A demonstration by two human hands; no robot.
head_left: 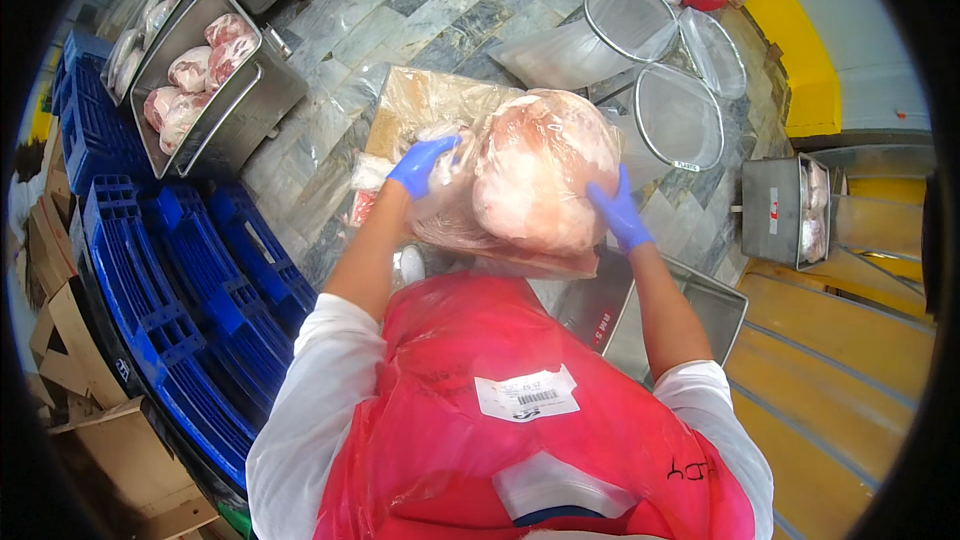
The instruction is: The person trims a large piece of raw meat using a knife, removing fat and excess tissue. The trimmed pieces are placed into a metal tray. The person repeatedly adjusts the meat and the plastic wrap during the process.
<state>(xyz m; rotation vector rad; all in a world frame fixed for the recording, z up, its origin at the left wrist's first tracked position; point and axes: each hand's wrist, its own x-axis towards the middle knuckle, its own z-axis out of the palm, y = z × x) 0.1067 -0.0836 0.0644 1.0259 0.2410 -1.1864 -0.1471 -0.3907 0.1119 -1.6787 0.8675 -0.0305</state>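
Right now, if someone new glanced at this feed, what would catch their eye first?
First, the big pale-pink cut of meat in a clear plastic bag, held up mid-frame between the blue-gloved left hand and right hand. Next, the red plastic apron filling the lower centre. Then the steel bin of wrapped meat pieces at upper left, above the stacked blue crates.

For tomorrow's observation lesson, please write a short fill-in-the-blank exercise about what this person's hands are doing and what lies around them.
1. Both hands, left hand and right hand, wear ____ gloves.
2. Together they hold a large cut of raw meat in a clear plastic ____.
3. The metal tub at upper left holds more ____.
4. The stacked plastic crates on the left are ____.

Missing words: blue; bag; meat; blue
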